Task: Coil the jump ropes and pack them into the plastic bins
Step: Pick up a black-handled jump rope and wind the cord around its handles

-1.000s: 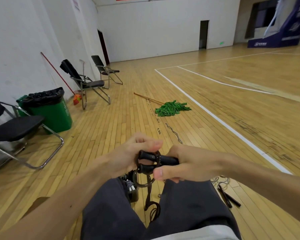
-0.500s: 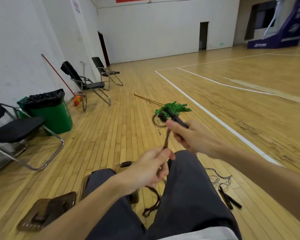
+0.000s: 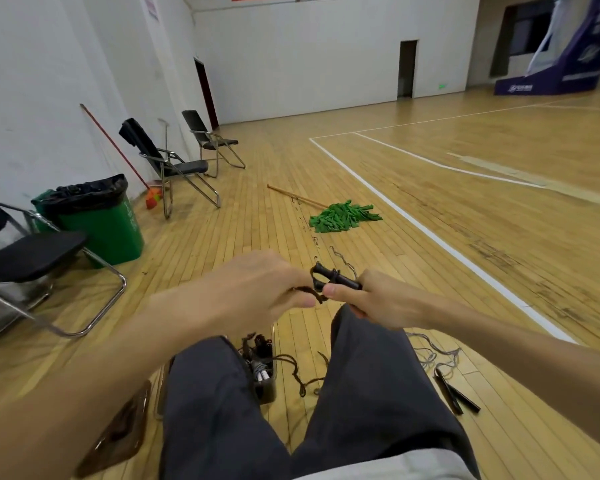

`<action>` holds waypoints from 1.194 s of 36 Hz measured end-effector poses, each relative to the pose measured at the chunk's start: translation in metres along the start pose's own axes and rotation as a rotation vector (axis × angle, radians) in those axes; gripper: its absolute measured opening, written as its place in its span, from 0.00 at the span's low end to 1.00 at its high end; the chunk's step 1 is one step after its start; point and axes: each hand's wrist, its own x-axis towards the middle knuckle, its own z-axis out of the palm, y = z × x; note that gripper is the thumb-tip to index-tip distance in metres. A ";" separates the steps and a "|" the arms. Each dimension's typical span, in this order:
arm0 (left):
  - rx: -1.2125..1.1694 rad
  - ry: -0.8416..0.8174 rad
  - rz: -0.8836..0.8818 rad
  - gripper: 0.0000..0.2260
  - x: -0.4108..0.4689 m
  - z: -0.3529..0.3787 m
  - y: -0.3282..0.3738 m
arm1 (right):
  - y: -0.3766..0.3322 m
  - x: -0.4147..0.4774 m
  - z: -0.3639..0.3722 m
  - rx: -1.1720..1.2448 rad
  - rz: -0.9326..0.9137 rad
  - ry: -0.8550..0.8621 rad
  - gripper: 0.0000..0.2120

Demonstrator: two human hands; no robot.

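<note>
Right hand [image 3: 378, 303]: I see its fingers curled round the two black handles [image 3: 336, 277], thumb pressed against their near side. I judge they are held level so that they serve as the core of the coil.
Left hand [image 3: 257, 292]: fingertips pressed together, pinching the brown cord [image 3: 309, 292] just beside the handles, probably to keep each turn taut as it goes on.
Rope: above the knees, shared between both hands. Its loose tail [image 3: 298, 372] lies on the floor between the legs, so I take the coiling as unfinished.
Bin [image 3: 269, 393]: on the floor between the legs, below the hands, with ropes already inside. I read this placing as keeping the drop short.
Second rope [image 3: 454, 393]: beside the right leg, its grey cord uncoiled, apparently waiting its turn.
Change: half a second ago the hands were apart, the right lifted forward with the handles and the left lower on the cord. Now the left has come up to meet the handles.
</note>
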 end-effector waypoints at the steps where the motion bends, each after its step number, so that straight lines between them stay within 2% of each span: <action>1: -0.028 0.001 0.010 0.12 0.001 -0.004 -0.004 | -0.002 -0.001 0.000 -0.025 -0.009 -0.007 0.28; 8: -0.277 0.033 0.103 0.17 0.005 -0.014 -0.027 | -0.016 -0.010 0.004 -0.124 -0.077 -0.134 0.29; 14: -0.423 0.052 0.144 0.12 0.013 -0.005 -0.031 | -0.024 -0.025 0.005 -0.167 -0.144 -0.250 0.29; 19: -0.625 0.059 0.223 0.14 0.021 0.000 -0.030 | -0.032 -0.033 0.004 -0.197 -0.200 -0.248 0.28; 23: -0.818 0.092 0.204 0.13 0.022 0.012 -0.032 | -0.037 -0.039 0.001 -0.159 -0.247 -0.215 0.29; 26: -0.887 0.137 0.170 0.15 0.024 0.020 -0.032 | -0.038 -0.040 0.002 -0.135 -0.315 -0.209 0.29; 31: -1.063 0.197 0.105 0.16 0.029 0.033 -0.027 | -0.038 -0.039 0.002 0.000 -0.329 -0.187 0.19; 35: -1.208 0.165 0.039 0.09 0.030 0.046 -0.029 | -0.037 -0.035 0.002 0.179 -0.318 -0.196 0.15; 37: -1.283 0.196 -0.127 0.05 0.032 0.047 -0.018 | -0.037 -0.032 0.002 0.273 -0.310 -0.196 0.15; 38: -1.273 0.195 -0.252 0.08 0.033 0.047 -0.010 | -0.037 -0.030 0.002 0.315 -0.303 -0.192 0.15; 40: -1.183 0.201 -0.384 0.16 0.031 0.057 0.002 | -0.035 -0.025 0.001 0.382 -0.285 -0.180 0.14; 43: -1.269 0.207 -0.318 0.18 0.037 0.063 0.011 | -0.033 -0.020 0.002 0.448 -0.265 -0.164 0.13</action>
